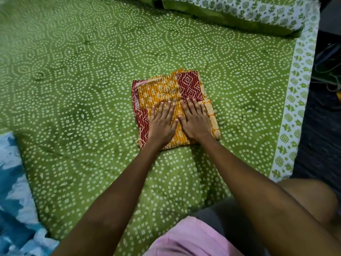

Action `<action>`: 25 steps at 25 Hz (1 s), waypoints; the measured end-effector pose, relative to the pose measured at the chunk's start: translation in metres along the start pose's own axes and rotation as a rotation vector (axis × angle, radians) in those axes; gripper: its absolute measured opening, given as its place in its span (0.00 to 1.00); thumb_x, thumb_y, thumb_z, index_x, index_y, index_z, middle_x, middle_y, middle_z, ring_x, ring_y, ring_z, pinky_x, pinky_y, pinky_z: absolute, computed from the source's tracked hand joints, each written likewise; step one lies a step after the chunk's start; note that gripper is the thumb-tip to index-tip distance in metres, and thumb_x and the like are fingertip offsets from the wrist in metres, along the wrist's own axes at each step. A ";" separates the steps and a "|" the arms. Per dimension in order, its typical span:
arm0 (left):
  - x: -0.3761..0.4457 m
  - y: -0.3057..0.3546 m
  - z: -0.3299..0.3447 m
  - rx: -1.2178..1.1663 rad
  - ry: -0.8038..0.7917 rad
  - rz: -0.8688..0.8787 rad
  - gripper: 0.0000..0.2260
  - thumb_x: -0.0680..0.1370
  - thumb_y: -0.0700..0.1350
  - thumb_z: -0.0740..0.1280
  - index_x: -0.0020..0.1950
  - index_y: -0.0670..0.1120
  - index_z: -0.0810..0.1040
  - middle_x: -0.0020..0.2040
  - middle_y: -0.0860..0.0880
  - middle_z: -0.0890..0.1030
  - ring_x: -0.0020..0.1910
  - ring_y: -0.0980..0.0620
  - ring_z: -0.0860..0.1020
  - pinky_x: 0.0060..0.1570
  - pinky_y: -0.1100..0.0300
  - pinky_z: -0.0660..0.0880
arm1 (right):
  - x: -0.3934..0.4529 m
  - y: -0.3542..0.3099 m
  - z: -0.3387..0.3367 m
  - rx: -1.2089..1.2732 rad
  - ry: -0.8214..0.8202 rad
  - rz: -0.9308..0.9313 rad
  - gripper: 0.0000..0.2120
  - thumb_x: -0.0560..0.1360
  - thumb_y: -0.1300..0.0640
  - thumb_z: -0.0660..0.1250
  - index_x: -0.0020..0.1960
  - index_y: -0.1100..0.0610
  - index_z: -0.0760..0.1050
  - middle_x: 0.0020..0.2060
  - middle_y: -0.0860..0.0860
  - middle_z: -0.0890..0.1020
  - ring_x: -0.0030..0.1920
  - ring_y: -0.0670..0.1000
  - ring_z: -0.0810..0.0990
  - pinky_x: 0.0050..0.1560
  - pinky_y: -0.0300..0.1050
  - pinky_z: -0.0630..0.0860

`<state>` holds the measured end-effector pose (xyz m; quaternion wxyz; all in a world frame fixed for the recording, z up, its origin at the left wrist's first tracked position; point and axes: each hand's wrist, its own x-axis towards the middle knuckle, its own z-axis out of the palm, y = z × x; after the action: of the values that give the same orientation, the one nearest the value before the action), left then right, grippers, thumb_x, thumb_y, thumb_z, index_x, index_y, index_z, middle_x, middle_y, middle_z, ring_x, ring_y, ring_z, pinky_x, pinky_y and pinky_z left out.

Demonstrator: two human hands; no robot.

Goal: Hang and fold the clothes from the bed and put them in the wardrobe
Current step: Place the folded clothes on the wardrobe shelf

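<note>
Folded mustard-and-maroon printed garment (167, 93) on green bedsheet (83, 80), left hand (162, 122) and right hand (195, 121) pressed flat, fingers extended, gripping nothing, blue-white cloth (16, 191) far left, pillow (239, 13) beyond.

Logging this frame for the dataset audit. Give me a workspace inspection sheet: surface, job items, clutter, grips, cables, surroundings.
Surface: bed sheet, green with white dotted print, lying fairly flat.
Job's things: folded garment, mustard and maroon print, a compact rectangle lying on the sheet.
Clutter: blue and white cloth at the left edge; pillow at the top right.
Grips: left hand and right hand both flat, palms down on the garment, fingers extended, grasping nothing.
Cables: thin dark cords beyond the bed's right edge, too dim to identify.
Surroundings: dark floor to the right; no wardrobe seen.
</note>
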<state>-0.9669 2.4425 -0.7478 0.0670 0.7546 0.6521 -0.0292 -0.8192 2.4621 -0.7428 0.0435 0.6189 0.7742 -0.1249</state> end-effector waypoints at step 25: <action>-0.041 -0.081 -0.060 -1.141 0.143 -0.298 0.15 0.78 0.38 0.63 0.31 0.45 0.72 0.29 0.48 0.74 0.22 0.60 0.71 0.24 0.62 0.68 | -0.071 0.075 -0.085 1.022 0.105 0.003 0.12 0.71 0.56 0.72 0.52 0.60 0.79 0.40 0.48 0.84 0.40 0.49 0.82 0.40 0.43 0.78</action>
<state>-1.0555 2.4217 -0.6882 0.4129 0.4998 0.6667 0.3677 -0.7229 2.4311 -0.6554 -0.3034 0.5677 0.6145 -0.4561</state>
